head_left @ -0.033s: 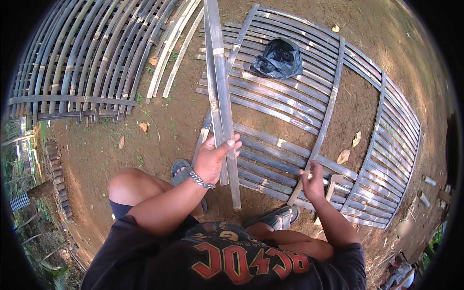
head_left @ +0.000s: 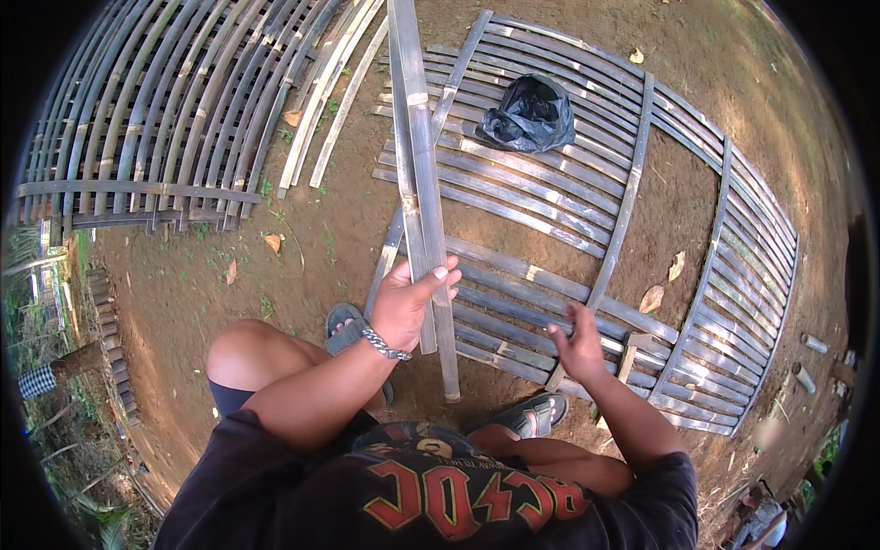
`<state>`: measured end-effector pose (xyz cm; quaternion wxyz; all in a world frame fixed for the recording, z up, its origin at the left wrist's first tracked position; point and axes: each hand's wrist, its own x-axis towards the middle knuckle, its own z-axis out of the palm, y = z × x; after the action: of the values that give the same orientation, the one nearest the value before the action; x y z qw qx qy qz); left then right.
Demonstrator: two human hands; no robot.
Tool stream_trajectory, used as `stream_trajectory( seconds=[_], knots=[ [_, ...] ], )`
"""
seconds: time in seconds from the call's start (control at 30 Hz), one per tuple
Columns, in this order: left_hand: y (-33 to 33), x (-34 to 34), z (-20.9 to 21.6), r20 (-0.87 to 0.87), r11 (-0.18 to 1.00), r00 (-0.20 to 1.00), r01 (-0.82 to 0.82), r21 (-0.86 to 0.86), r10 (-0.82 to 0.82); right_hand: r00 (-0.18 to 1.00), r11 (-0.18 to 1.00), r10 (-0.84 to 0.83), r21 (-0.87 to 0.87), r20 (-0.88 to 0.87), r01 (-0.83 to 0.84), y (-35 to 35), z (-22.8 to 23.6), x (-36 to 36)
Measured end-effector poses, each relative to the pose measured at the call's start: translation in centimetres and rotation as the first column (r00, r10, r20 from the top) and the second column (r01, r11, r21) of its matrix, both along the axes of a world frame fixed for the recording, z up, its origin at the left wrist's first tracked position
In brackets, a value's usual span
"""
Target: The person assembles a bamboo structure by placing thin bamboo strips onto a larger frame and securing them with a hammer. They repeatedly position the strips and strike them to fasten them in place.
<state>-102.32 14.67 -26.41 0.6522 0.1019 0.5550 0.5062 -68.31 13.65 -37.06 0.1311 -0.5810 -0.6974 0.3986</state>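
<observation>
My left hand [head_left: 410, 298] is closed around two long, flat grey bamboo slats [head_left: 428, 183]. They are held together lengthwise, crossing slightly, with one lower end reaching farther toward me than the other. My right hand [head_left: 579, 346] is raised over the near part of a bamboo slat panel [head_left: 550, 291], its thumb and fingers apart. I cannot make out anything between them. Close to that hand, a hammer-like tool with a pale wooden handle [head_left: 627, 362] lies on the panel.
A black plastic bag [head_left: 527, 115] rests on the far slats. At the left lies another bamboo lattice [head_left: 137, 119], with loose pale strips [head_left: 330, 101] beside it. My sandalled feet [head_left: 536, 417] stand at the panel's near edge. Dry leaves [head_left: 652, 299] dot the dirt.
My right hand has moved slightly left and turned, with its thumb reaching farther left. The left hand and the slats stay nearly in place.
</observation>
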Motion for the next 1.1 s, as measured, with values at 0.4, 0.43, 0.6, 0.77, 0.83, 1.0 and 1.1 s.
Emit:
stream_trajectory(
  seconds=[0.4, 0.43, 0.6, 0.77, 0.83, 1.0, 1.1],
  knots=[
    [-1.9, 0.5, -0.6, 0.008, 0.981, 0.999, 0.034, 0.193, -0.036, 0.653, 0.97, -0.18, -0.241, -0.736, -0.005, 7.0, 10.0, -22.1],
    [-2.7, 0.4, -1.0, -0.014, 0.983, 0.999, 0.039, 0.182, -0.037, 0.607, 0.959, -0.242, -0.283, -0.757, 0.028, 7.1, 10.3, -23.0],
    [-4.0, 0.1, -0.9, -0.192, 0.999, 0.981, -0.035, 0.01, 0.036, 0.569, 0.892, -0.392, -0.451, -0.723, 0.04, 7.5, 8.6, -22.4],
    [-3.0, -0.4, 0.6, -0.29, 0.989, 0.947, -0.148, -0.009, 0.139, 0.937, 0.96, -0.255, -0.177, -0.238, 0.216, 10.7, 3.2, -11.6],
    [-3.2, -1.1, 0.7, -0.285, 0.985, 0.945, -0.171, -0.019, 0.158, 0.995, 0.987, -0.094, 0.13, -0.021, 0.095, 10.2, 3.1, -6.8],
    [-4.1, -1.4, 0.7, -0.285, 0.99, 0.954, -0.12, -0.071, 0.095, 0.923, 0.974, 0.157, 0.098, 0.35, -0.203, 8.5, -0.6, 1.9],
    [-4.7, -1.2, 0.5, -0.28, 0.991, 0.958, -0.089, -0.097, 0.059, 0.899, 0.968, 0.2, 0.062, 0.391, -0.242, 8.2, -2.4, 2.8]
  ],
)
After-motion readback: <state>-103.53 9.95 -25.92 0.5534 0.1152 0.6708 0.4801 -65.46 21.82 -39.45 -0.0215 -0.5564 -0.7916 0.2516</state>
